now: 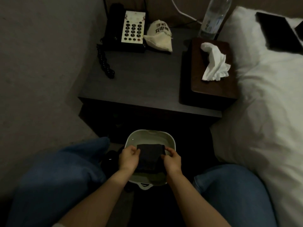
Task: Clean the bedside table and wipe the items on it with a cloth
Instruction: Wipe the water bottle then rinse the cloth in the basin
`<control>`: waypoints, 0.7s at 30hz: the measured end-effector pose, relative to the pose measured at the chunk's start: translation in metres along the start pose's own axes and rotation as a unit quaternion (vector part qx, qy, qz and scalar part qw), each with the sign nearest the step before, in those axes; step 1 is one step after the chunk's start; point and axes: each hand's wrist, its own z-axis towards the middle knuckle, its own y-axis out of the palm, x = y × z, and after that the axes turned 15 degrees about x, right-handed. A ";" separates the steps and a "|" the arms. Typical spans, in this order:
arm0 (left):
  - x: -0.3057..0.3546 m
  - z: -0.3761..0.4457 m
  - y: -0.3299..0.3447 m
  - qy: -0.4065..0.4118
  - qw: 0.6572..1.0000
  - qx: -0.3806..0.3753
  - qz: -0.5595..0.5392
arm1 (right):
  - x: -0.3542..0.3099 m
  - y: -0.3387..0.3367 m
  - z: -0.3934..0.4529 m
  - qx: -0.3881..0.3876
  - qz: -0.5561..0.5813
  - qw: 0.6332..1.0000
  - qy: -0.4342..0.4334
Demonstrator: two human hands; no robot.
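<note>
A dark folded cloth (150,157) is held over a white basin (147,136) on the floor in front of the bedside table (139,82). My left hand (128,158) grips the cloth's left edge and my right hand (172,160) grips its right edge. On the table stand a black telephone (129,28) with a curly cord, a small cream drawstring pouch (159,36), a clear plastic water bottle (213,18) and a dark wooden tissue box (211,69) with a white tissue sticking out.
A bed with a white pillow (265,95) lies right of the table, a dark flat object (278,31) on it. A grey wall is on the left. My knees in blue jeans (62,169) flank the basin. A white cable (182,12) runs behind the table.
</note>
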 end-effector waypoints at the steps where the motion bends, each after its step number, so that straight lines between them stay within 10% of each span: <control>1: -0.001 0.000 0.001 0.025 0.999 0.000 0.025 | 0.000 0.001 -0.001 -0.006 -0.010 1.000 0.000; 7: -0.016 -0.002 0.013 0.148 0.977 -0.054 0.147 | 0.004 0.007 -0.009 -0.071 -0.023 0.997 0.019; 11: -0.028 -0.010 0.026 0.410 0.811 -0.107 0.404 | 0.003 0.001 -0.009 -0.048 -0.032 0.998 0.026; 15: -0.031 -0.013 0.045 0.440 0.698 -0.175 0.537 | 0.000 0.000 -0.007 -0.038 -0.029 0.998 0.032; 18: -0.031 -0.010 0.049 0.434 0.717 -0.169 0.519 | 0.001 0.002 -0.008 -0.046 -0.016 0.998 0.039; 21: -0.025 -0.012 0.048 0.406 0.817 -0.072 0.404 | 0.001 0.004 -0.008 -0.046 -0.013 0.998 0.043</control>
